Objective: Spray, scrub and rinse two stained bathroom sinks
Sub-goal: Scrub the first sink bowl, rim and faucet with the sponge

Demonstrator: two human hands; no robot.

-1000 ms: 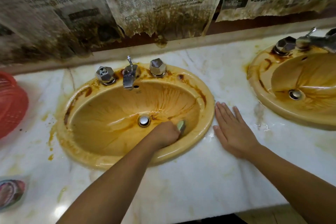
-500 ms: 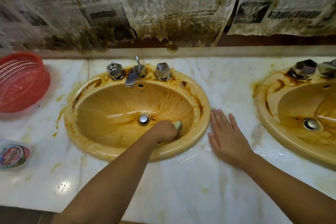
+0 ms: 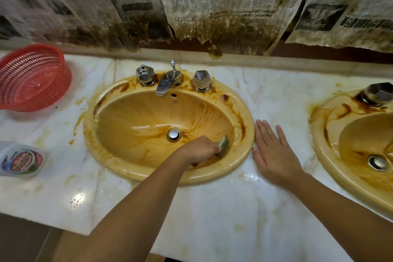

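Note:
A yellow oval sink [image 3: 131, 168] streaked with brown stains sits in the middle of the marble counter. My left hand [image 3: 197, 149] reaches into its bowl and grips a green scrub sponge [image 3: 224, 144] pressed against the bowl's right wall, just right of the drain [image 3: 174, 134]. My right hand [image 3: 274, 153] lies flat, fingers straight, on the wet counter beside the sink's right rim. A second stained yellow sink [image 3: 331, 174] shows at the right edge, partly cut off.
A red plastic basket [image 3: 32, 78] stands at the back left of the marble counter [image 3: 212, 215]. A labelled plastic bottle [image 3: 21, 159] lies at the left edge. Chrome tap and two knobs [image 3: 170, 81] sit behind the bowl. Stained newspaper [image 3: 212, 6] hangs on the wall.
The view has shifted left, bringing the basket and bottle more into sight. My left hand has moved the sponge slightly along the bowl's right wall. My right hand stays flat on the counter.

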